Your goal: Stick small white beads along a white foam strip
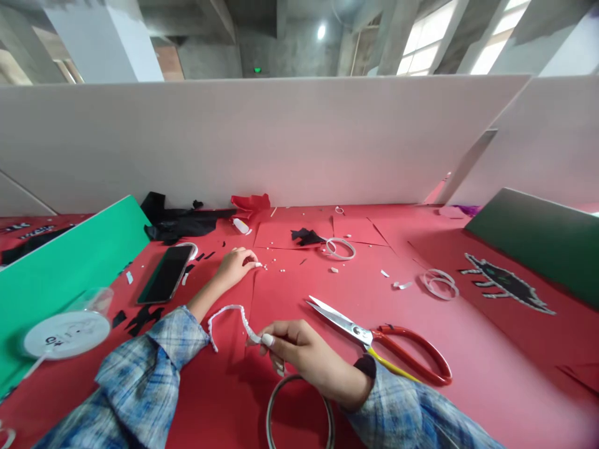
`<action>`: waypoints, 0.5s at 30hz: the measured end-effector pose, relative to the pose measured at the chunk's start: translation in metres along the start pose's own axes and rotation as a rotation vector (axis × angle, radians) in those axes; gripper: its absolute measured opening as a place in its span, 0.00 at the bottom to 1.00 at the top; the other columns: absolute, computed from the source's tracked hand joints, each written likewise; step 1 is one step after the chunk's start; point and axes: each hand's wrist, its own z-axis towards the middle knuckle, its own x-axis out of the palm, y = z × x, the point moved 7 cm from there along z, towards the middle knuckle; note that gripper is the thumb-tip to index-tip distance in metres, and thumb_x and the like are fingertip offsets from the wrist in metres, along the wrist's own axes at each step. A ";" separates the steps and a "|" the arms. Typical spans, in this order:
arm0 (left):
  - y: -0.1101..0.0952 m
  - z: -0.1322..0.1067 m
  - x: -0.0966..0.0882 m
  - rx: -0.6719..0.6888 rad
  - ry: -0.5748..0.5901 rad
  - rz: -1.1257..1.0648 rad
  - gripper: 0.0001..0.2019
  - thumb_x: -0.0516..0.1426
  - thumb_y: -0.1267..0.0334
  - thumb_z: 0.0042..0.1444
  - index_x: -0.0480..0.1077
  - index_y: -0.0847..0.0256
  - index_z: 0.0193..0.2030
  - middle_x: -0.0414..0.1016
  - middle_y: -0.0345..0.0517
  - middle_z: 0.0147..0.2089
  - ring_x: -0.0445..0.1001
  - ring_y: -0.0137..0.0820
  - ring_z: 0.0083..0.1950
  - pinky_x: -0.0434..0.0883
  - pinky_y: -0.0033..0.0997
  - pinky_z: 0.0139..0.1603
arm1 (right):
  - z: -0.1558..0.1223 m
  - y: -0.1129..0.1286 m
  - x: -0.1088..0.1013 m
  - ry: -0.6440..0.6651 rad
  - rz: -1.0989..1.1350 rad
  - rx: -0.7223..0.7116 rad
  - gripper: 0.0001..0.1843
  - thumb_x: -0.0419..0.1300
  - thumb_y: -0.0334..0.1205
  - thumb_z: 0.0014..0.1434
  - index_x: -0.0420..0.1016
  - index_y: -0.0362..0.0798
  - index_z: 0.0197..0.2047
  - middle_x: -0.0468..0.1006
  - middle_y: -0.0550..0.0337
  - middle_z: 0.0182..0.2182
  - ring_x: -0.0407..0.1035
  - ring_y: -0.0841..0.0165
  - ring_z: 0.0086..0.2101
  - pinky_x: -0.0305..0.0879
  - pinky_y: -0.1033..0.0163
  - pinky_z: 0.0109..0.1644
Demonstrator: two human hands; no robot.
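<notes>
My right hand [299, 355], in the lower middle, pinches one end of a narrow white strip edged with tiny beads [228, 307]. The strip curves away to the left and its far end hangs near my left sleeve. My left hand [236, 267] reaches forward to the red tabletop [299, 293], its thumb and fingertips drawn together beside several loose white beads [265, 267]. Whether a bead is between those fingertips I cannot make out. A roll of tape [270, 411] is just below my right hand. Scissors with red handles [412, 349] lie open to its right.
On the left are a phone [163, 274], a white round-lidded tub [68, 335] and a green board [75, 249]. Black scraps [182, 224] and a small white bottle [241, 226] lie farther back. White rings [340, 248] and a black beaded cutout [510, 284] lie rightward. A pale partition [281, 143] stands behind.
</notes>
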 end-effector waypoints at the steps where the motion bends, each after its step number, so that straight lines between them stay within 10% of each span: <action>1: 0.001 0.001 -0.002 -0.004 -0.008 -0.002 0.05 0.56 0.64 0.56 0.73 0.58 0.33 0.76 0.44 0.36 0.74 0.33 0.40 0.68 0.30 0.44 | 0.000 0.000 0.000 -0.004 -0.002 -0.006 0.26 0.57 0.58 0.56 0.77 0.41 0.36 0.63 0.65 0.19 0.55 0.76 0.20 0.51 0.67 0.25; 15: 0.007 -0.015 -0.008 -0.128 -0.067 0.123 0.03 0.59 0.65 0.53 0.71 0.60 0.31 0.75 0.45 0.37 0.73 0.34 0.40 0.66 0.32 0.44 | 0.000 0.001 0.002 -0.007 -0.004 -0.010 0.21 0.58 0.54 0.56 0.77 0.42 0.35 0.64 0.66 0.19 0.55 0.77 0.20 0.51 0.68 0.25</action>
